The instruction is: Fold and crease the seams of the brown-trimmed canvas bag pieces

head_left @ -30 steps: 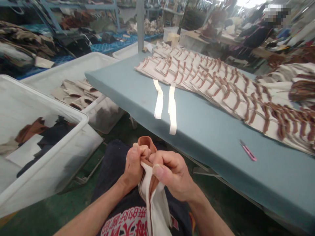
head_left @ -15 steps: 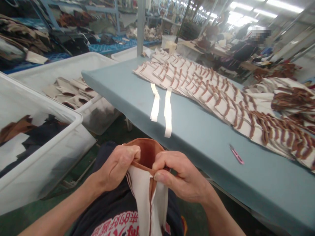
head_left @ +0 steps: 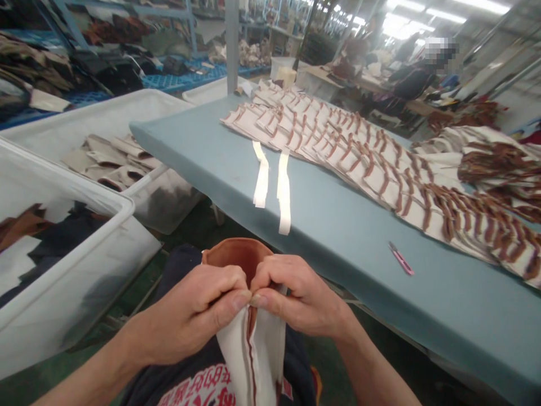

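Observation:
A cream boot shaft (head_left: 269, 344) with a brown lining (head_left: 239, 252) stands upright before my lap, its round top opening towards me. My left hand (head_left: 211, 301) pinches the rim just left of the seam, thumb outside and fingers curled over the edge. Close against it, my right hand (head_left: 291, 293) grips the rim on the other side of the seam, the two thumb tips almost meeting. A dark brown strip runs down the seam below the thumbs. The fingertips inside the opening are partly hidden.
A blue-grey table (head_left: 333, 225) bears overlapping rows of cream and brown pieces (head_left: 338, 141), two pale strips (head_left: 284, 192) and pink thread snips (head_left: 401, 259). White bins (head_left: 146, 225) with pieces stand left. Farther back sits a person (head_left: 412, 79).
My left hand has slid right along the rim to the seam, beside my right hand. The gap between the hands has closed, and the view has shifted slightly.

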A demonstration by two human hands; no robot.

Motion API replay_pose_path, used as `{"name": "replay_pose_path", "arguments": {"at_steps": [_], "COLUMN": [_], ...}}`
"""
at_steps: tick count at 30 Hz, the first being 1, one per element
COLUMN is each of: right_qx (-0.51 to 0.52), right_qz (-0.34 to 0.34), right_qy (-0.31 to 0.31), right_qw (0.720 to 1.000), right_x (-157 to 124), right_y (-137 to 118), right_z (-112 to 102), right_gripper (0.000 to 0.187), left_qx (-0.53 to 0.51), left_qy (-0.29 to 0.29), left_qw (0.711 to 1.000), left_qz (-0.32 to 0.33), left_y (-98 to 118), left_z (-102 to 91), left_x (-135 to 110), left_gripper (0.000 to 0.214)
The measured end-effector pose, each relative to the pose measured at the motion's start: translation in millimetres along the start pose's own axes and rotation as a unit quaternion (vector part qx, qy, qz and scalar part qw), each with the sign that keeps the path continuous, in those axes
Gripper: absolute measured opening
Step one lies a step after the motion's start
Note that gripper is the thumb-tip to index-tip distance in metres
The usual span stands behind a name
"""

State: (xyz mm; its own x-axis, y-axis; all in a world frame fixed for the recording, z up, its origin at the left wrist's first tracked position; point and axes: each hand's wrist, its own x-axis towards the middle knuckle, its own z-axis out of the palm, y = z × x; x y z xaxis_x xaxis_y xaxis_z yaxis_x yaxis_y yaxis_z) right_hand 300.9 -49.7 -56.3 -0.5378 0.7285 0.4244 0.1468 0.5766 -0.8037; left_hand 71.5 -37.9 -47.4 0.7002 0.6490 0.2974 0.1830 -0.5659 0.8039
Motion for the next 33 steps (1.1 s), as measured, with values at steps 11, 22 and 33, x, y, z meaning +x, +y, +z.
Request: {"name": "replay_pose_path", "arguments": {"at_steps": [11,22,33], "right_qx": [-0.074,-0.097,0.185], "right_qz": [0.003,0.031,0.034], "right_qy": [-0.018,-0.022,-0.007], "right_qw": [0.997,0.995,0.982], "right_x": [-0.3,1.3,6.0], "right_y": [-1.6,-8.4,-35.9], "right_z": [3.2,5.2,7.9], "right_gripper": [0.023,0.024,0.047], "left_qx": [-0.037,-0.04,-0.145], "left_qy": [-0.006,-0.086,-0.094], "left_qw": [0.999,0.994,0.985], "left_qz": [-0.032,-0.055,-0.029], "left_y": [-15.2,-5.8,28.6], "left_z": [2.6,-11.4,-16.2], "left_x": [-8.8,2.3,1.4], "left_gripper": [0.035,0.042,0.051]}}
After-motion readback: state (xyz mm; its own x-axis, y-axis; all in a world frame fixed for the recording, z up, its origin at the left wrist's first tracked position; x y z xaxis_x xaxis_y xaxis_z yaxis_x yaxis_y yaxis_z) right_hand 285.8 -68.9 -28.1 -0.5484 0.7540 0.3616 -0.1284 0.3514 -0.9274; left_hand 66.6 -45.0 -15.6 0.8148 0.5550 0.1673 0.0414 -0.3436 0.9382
